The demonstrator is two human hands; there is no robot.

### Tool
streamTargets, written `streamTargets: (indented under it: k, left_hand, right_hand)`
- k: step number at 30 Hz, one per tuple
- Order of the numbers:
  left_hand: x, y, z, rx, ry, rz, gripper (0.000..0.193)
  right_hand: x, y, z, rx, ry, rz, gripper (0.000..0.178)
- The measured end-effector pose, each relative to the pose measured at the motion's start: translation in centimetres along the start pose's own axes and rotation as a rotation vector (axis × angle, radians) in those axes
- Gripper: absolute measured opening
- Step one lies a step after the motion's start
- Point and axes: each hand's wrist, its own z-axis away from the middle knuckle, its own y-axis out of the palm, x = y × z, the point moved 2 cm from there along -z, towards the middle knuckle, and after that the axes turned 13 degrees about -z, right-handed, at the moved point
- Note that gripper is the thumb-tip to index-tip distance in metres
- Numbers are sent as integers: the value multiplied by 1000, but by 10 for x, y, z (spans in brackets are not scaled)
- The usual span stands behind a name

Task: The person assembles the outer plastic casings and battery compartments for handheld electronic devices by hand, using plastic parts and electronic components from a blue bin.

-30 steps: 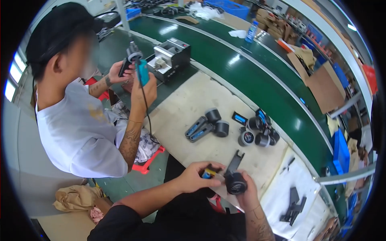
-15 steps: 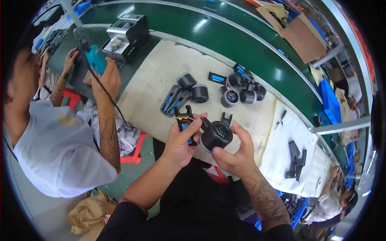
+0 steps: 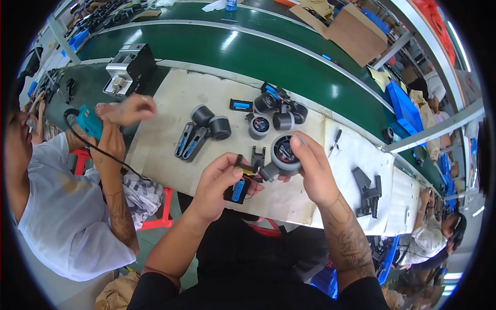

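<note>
My left hand (image 3: 213, 188) grips a black battery holder (image 3: 239, 191) with a blue cell and thin wires in it; a black forked end sticks up past the fingers. In my right hand (image 3: 318, 173) is a round dark housing (image 3: 285, 152) with a grey rim, its open side up and wires showing inside. The housing's short neck points toward the battery holder; whether the two join is hard to see. Just beyond my hands a small black forked bracket (image 3: 258, 156) lies on the pale mat (image 3: 160, 111).
Two handle pieces with blue cells (image 3: 192, 142) and round heads lie left of centre. Several round housings (image 3: 259, 125) cluster behind. At right are a screwdriver (image 3: 336, 142) and black plastic parts (image 3: 367, 191). A co-worker with a teal power tool (image 3: 90, 123) sits left, near a metal machine (image 3: 129, 70).
My right hand has turned the round housing from its vented face to its open side. The co-worker has lowered the teal tool and reaches a hand over the mat. My view has shifted.
</note>
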Motion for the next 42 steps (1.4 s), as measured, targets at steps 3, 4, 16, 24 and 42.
streamTargets:
  k: [3, 4, 16, 24, 42]
  left_hand:
    - [2, 7, -7, 7, -12, -37, 25]
    - [1, 9, -8, -19, -2, -50, 24]
    - [-4, 23, -21, -62, 111, -290, 20]
    - [-14, 25, -30, -49, 42, -340, 22]
    - [-20, 38, -36, -88, -58, -237, 18]
  right_hand:
    - [-24, -11, -11, 40, 132, -114, 64]
    - [-28, -14, -8, 33, 131, -118, 64]
    - [4, -33, 4, -23, -55, 58, 34]
    - [31, -23, 0, -41, -56, 138, 40]
    - [59, -26, -30, -7, -68, 498, 55]
